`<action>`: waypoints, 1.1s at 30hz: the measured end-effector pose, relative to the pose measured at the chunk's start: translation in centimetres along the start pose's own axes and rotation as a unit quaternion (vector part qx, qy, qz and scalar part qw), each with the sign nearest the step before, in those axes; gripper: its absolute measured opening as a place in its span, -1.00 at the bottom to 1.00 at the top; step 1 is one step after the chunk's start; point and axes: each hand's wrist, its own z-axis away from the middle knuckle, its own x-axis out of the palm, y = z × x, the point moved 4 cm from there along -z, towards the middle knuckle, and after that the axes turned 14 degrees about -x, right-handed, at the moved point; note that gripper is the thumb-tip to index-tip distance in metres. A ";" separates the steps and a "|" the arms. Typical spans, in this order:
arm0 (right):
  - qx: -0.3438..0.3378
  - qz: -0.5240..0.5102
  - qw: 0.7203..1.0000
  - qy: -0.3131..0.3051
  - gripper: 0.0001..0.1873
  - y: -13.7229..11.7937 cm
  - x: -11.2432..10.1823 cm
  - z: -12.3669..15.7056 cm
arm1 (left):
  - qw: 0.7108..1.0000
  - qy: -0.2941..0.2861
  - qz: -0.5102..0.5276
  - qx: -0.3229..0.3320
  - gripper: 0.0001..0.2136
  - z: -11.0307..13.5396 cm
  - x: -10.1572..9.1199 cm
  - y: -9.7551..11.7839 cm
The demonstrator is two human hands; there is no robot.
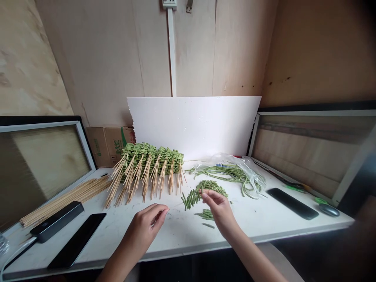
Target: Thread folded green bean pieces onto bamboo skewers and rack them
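My left hand is closed in a pinch on the bare end of a thin skewer. Several short pieces of long green bean are threaded side by side along the skewer's other half. At that far end, the closed fingers of my right hand pinch a bean piece; its contact with the skewer tip is hidden. Just behind the right hand lies a heap of cut bean pieces. A smaller bunch of cut pieces and one loose piece rest below it on the white table.
Stacked bean skewers stand at the back, sticks facing me. Bare skewers, a black box-shaped device and a black phone-like slab lie left. Uncut long beans, a plastic bag, another dark slab and a mouse lie right.
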 end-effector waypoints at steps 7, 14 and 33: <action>0.005 0.026 0.999 -0.023 -0.64 -0.7 0.5 0.0 | 1.000 0.005 0.011 -0.023 -0.74 -0.3 -0.1 -0.3; -0.031 0.262 0.944 -0.196 -0.65 -0.9 -3.4 -2.4 | 0.998 0.053 -0.005 -0.043 -0.76 -0.7 -1.2 -1.7; 0.011 0.482 0.810 -0.335 -0.83 1.9 -4.2 -1.1 | 0.998 0.033 -0.022 -0.052 -0.77 -0.9 -0.9 -1.8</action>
